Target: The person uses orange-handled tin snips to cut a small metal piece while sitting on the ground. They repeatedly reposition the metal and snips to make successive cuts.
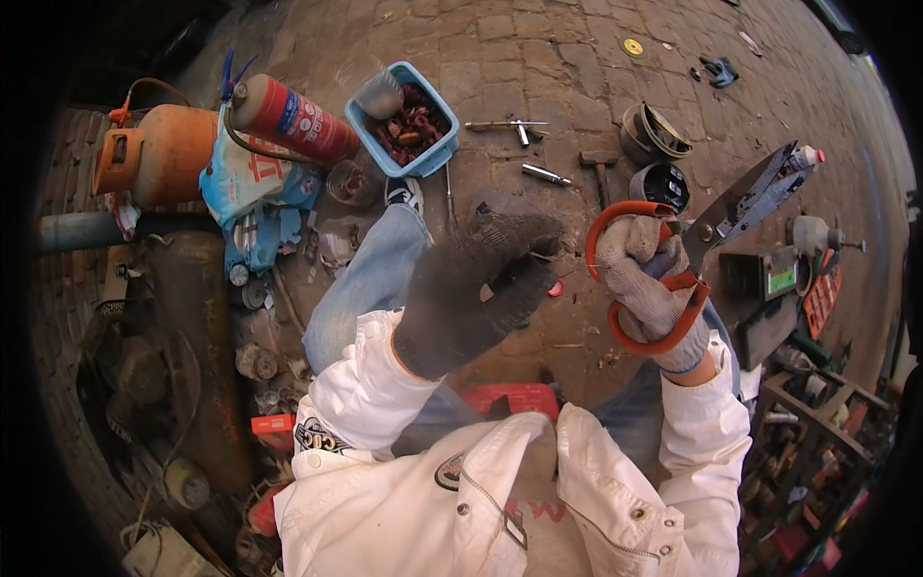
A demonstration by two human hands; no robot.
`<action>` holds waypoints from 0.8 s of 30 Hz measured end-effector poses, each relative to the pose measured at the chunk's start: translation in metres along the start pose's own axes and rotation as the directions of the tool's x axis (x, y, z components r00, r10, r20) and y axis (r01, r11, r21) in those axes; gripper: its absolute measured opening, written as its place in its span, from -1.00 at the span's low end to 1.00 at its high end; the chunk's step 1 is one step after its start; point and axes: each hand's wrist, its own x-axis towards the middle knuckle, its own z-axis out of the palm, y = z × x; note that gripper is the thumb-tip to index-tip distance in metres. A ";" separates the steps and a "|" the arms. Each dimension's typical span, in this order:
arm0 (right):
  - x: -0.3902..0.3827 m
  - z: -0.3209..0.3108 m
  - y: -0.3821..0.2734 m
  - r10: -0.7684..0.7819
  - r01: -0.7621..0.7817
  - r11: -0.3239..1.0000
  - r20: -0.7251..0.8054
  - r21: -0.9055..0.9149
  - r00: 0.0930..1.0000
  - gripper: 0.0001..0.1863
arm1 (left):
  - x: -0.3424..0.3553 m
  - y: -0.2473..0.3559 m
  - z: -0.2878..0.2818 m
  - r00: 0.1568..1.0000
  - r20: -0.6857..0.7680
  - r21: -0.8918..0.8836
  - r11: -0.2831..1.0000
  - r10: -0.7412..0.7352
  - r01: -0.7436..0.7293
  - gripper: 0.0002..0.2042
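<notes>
My right hand (639, 279), in a pale knit glove, grips large scissors (705, 233) by their orange-red handles. The dark-smeared blades point up and right, away from me. A small red-tipped whitish piece (810, 156) shows at the blade ends. My left hand (481, 288), in a dark, dirty glove, is held just left of the scissor handles. Its fingers are curled in a pinch and somewhat blurred. Something thin and pale shows at the fingertips, too small to name. The two hands are apart.
Ahead, a blue basin (450, 144) holds reddish-brown scraps. A fire extinguisher (312, 125) and an orange gas cylinder (178, 154) lie left. A hammer (598, 163), a socket (546, 174) and round cans (663, 185) are on the brick floor. A cluttered tool rack (817, 418) stands right.
</notes>
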 end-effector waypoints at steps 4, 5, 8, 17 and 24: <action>-0.003 0.006 -0.001 0.067 -0.062 0.993 -0.046 0.097 0.997 -0.83 | 0.000 0.005 0.000 0.999 -0.049 -0.008 1.000 0.024 -0.024 -0.75; -0.004 0.007 -0.001 0.094 -0.082 0.982 -0.064 0.168 0.993 -0.82 | 0.000 0.005 0.000 0.996 -0.065 0.021 0.998 0.053 -0.051 -0.76; -0.004 0.008 -0.005 0.085 -0.081 0.991 -0.031 0.102 0.996 -0.81 | 0.001 0.006 0.001 0.982 -0.123 0.121 0.984 0.143 -0.128 -0.79; 0.002 0.010 -0.012 0.148 -0.147 0.979 0.006 0.138 0.989 -0.78 | 0.000 -0.001 -0.004 0.939 -0.148 0.406 0.885 0.310 -0.229 -0.82; 0.003 0.000 -0.023 0.168 -0.150 0.959 -0.056 0.239 0.984 -0.75 | 0.011 -0.020 -0.017 0.837 -0.519 0.177 0.980 0.174 -0.094 -0.80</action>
